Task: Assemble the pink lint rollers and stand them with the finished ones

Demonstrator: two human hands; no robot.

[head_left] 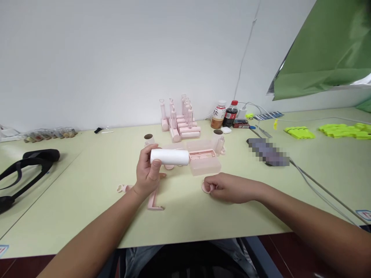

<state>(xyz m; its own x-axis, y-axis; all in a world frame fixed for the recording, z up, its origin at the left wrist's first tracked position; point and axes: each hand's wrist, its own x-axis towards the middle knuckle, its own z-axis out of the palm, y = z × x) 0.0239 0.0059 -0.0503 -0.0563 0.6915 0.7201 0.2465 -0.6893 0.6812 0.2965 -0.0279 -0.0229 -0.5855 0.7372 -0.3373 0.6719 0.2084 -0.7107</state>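
Observation:
My left hand (146, 173) is closed round one end of a white lint roll (171, 157), holding it level above the table. Close to the tabletop, my right hand (228, 188) pinches a small pink round end cap (204, 188). Partly under my left wrist lies a pink lint roller handle (152, 202); its heart-shaped loop (119, 188) sticks out to the left. Beyond the hands are translucent pink plastic covers (205, 166) and a pink part with an open frame (199, 155). Some pieces there are hidden behind the roll.
Pink lint rollers (189, 133) are stacked by the wall. Two white rolls with brown cores (218, 132) stand nearer. A supplement bottle (218, 115), a cola bottle (230, 114), a blurred phone (268, 151), cables and yellow-green pieces (299, 132) lie right. A black strap (40, 156) lies left.

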